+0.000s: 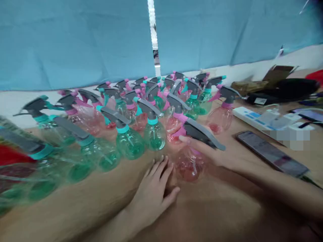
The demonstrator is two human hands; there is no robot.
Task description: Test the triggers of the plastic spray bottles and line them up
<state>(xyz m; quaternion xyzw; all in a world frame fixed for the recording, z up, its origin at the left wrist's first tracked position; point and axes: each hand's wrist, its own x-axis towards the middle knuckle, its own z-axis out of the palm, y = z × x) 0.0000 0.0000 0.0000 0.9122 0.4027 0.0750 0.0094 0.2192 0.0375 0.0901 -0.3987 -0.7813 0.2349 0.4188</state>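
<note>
My left hand (pixel 153 190) lies palm down on the tabletop, its fingers spread and holding nothing. To its right stands a clear pink spray bottle (pixel 190 166) with a grey trigger head and pink collar. My right hand (pixel 210 153) grips this bottle around its neck, just below the head. Part of the right fingers is hidden behind the bottle. Just ahead of my left hand are a green spray bottle (pixel 154 134) with a teal collar and another green one (pixel 130 143) beside it.
Several more pink and green spray bottles crowd the table (pixel 106 198) toward the wall and at left, some blurred. At right lie a phone (pixel 271 153), a white power strip (pixel 254 117) with plugs, and a black item (pixel 290 89). Blue sheeting (pixel 101 40) covers the wall.
</note>
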